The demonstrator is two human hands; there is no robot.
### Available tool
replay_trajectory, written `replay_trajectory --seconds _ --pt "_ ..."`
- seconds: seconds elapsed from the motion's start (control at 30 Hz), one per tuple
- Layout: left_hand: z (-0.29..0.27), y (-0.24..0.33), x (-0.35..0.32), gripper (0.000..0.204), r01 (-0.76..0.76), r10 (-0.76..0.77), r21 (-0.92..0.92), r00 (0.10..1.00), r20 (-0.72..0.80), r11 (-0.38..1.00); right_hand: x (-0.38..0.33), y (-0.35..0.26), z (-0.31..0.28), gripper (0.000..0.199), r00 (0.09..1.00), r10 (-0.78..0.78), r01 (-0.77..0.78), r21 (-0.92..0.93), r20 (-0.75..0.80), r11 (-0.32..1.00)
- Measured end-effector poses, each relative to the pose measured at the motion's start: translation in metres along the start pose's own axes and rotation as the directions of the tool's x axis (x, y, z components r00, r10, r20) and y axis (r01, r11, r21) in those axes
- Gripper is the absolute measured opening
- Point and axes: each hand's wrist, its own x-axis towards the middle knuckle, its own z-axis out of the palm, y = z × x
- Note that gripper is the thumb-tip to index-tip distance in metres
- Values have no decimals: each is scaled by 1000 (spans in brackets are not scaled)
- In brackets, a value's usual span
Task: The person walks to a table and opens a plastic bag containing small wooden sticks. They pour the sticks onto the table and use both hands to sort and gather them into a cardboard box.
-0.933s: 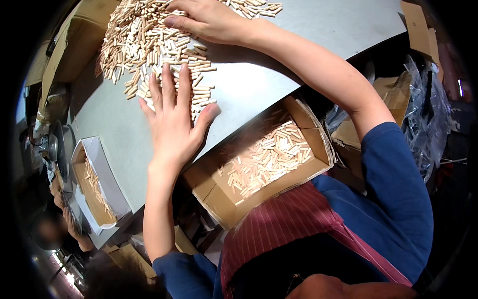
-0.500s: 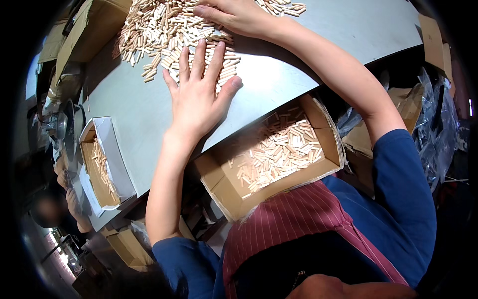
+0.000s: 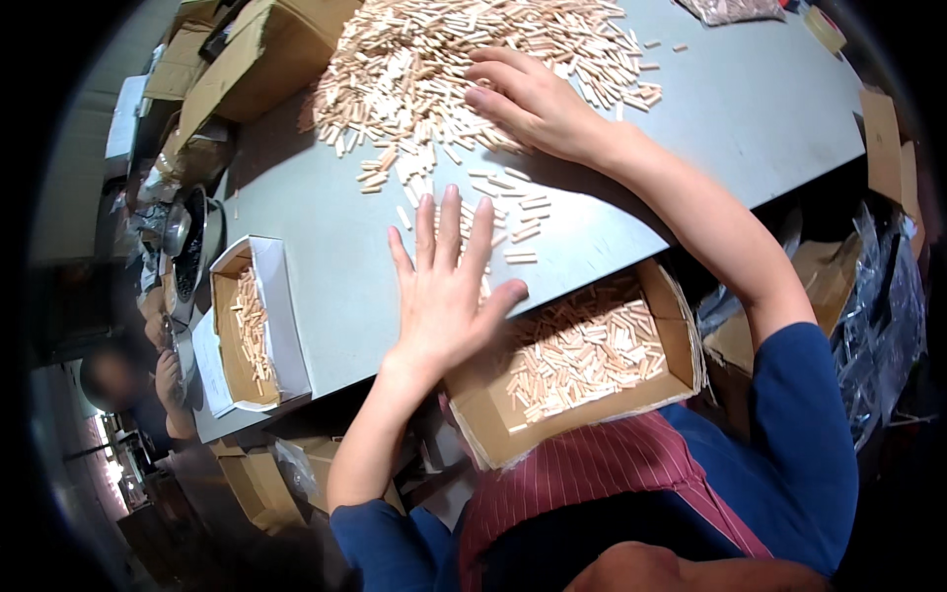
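Nearest the person, an open cardboard box point(image 3: 582, 360) sits tucked under the near edge of the grey surface point(image 3: 326, 286), mouth upward and part filled with short wooden sticks; that placement suits catching pieces swept off the edge. The left hand point(image 3: 449, 291) lies flat at that edge, palm down, fingers point(image 3: 441, 222) spread and released, grasping nothing, with a few loose sticks point(image 3: 518, 232) under and just beside it. Further out, the right hand point(image 3: 533, 104) rests on the big heap of sticks point(image 3: 434, 59), fingers extended and slightly curled, clenching nothing. To the left stands 1 white box point(image 3: 252, 326) holding a few sticks
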Motion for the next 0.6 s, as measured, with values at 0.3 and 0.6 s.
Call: replay_trajectory --seconds 0.3,0.6 --pt "-9 -38 -36 60 206 -306 -434 936 -174 877 4 -6 -16 41 994 75 -75 7 -75 997" --pt "-8 -39 -46 47 197 -268 -259 923 -276 946 4 -30 -31 16 908 -132 91 121 398 989"
